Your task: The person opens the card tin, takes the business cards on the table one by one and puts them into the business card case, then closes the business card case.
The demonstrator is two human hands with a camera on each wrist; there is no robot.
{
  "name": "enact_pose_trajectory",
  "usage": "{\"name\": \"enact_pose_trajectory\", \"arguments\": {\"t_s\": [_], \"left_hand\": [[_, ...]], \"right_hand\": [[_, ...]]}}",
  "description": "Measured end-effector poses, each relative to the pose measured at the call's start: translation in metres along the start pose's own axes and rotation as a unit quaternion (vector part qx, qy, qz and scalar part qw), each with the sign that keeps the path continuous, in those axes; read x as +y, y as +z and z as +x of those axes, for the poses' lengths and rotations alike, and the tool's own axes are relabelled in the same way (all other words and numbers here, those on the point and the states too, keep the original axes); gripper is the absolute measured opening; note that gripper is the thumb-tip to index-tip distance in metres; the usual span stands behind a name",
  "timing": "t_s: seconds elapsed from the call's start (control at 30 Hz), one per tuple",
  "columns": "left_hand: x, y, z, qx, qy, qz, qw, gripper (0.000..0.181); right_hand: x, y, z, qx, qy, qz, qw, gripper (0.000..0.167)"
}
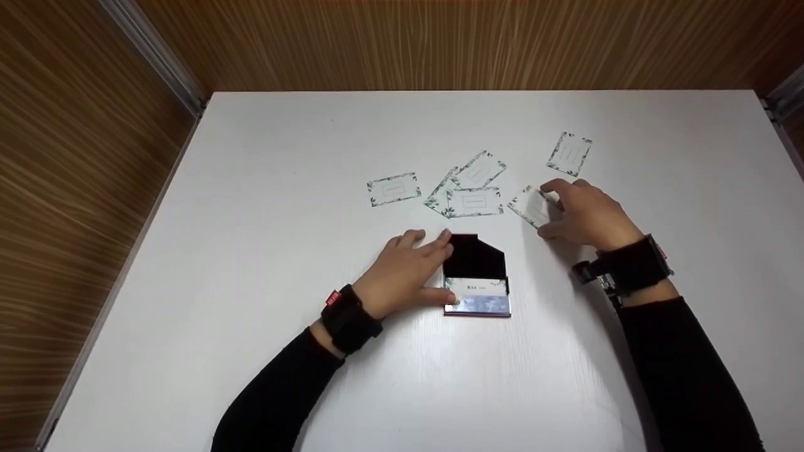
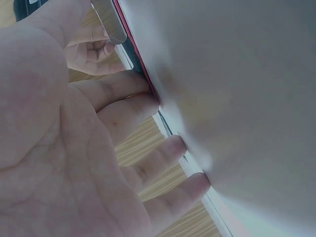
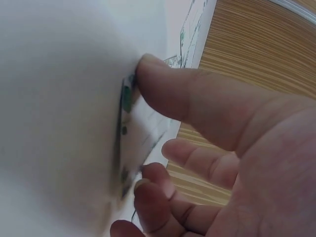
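Note:
A card case lies opened flat on the white table, its dark lid towards the back. In its near half sits a white and blue card. My left hand rests along the case's left side, thumb on the near half and index fingertip at the lid. In the left wrist view its fingers are fairly straight, tips down on the table. My right hand pinches a leaf-bordered card by its edges between thumb and fingers. The right wrist view shows that card tilted close to the table.
Behind the case, several leaf-bordered cards overlap. One separate card lies to their left, another card at the back right. A wood-grain panel stands behind the white table, with another panel at the left.

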State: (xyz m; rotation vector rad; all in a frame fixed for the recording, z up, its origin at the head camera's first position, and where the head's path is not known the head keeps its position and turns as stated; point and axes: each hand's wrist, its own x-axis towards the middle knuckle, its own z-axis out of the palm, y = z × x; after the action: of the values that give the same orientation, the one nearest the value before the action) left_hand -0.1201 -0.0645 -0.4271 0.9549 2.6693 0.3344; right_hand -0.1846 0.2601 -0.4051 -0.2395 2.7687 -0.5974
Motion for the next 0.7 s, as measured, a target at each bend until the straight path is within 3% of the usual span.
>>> {"name": "enact_pose_trajectory", "arguments": {"t_s": [0.43, 0.57, 0.7], "left_hand": [[-0.0001, -0.0005, -0.0008, 0.005, 0.003, -0.004, 1.0, 0.087], [-0.0001, -0.0006, -0.0003, 0.002, 0.003, -0.005, 1.0, 0.087], [-0.0001, -0.0008, -0.0004, 0.0, 0.001, -0.007, 1.0, 0.087]], "right_hand": [[-0.004, -0.0005, 0.0018, 0.014, 0.011, -0.015, 0.9997, 0.059], [-0.0041, -0.0006, 0.0012, 0.025, 0.005, -0.016, 0.9995, 0.043], [-0.0063, -0.0002, 0.0009, 0.063, -0.015, -0.006, 0.9979, 0.023]]}}
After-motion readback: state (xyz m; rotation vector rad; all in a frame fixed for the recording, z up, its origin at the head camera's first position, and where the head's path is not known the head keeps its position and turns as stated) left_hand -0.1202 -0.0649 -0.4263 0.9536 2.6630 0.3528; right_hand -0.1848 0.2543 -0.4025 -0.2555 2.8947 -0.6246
